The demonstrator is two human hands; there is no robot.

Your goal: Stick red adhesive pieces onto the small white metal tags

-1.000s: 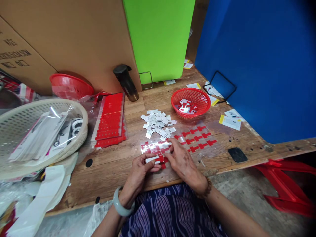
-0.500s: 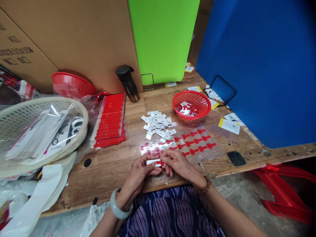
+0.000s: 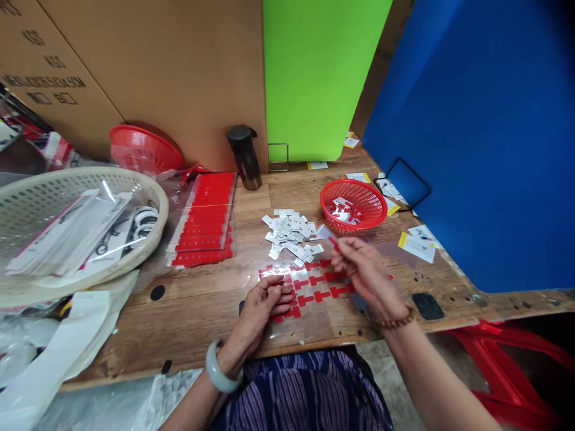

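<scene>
Pinched in the fingertips of my right hand [image 3: 362, 266] is a small silvery metal plate [image 3: 324, 232] with a red patch at its lower end. It is raised over the table, between the pile of metal plates [image 3: 290, 234] and the red basket [image 3: 371, 206]. My left hand [image 3: 266, 299] lies over the left part of a clear sheet of red T-shaped stickers [image 3: 322, 296]. Its fingers are loosely bent and hold nothing that I can see. My right hand and forearm hide part of the sheet's right side. Metal plates with red parts lie inside the red basket.
Red sheets [image 3: 209, 209] are stacked at left beside a large white basket [image 3: 159, 197] of printed cards. A dark flask [image 3: 245, 158] stands at the back by the cardboard [image 3: 179, 78] and green panel [image 3: 318, 78]. A blue panel [image 3: 476, 137] rises at right, with cards [image 3: 417, 246] nearby.
My hands have come apart. The right one has moved up and right with the metal plate, towards the red basket. My left hand has let go and now lies on the sticker sheet.
</scene>
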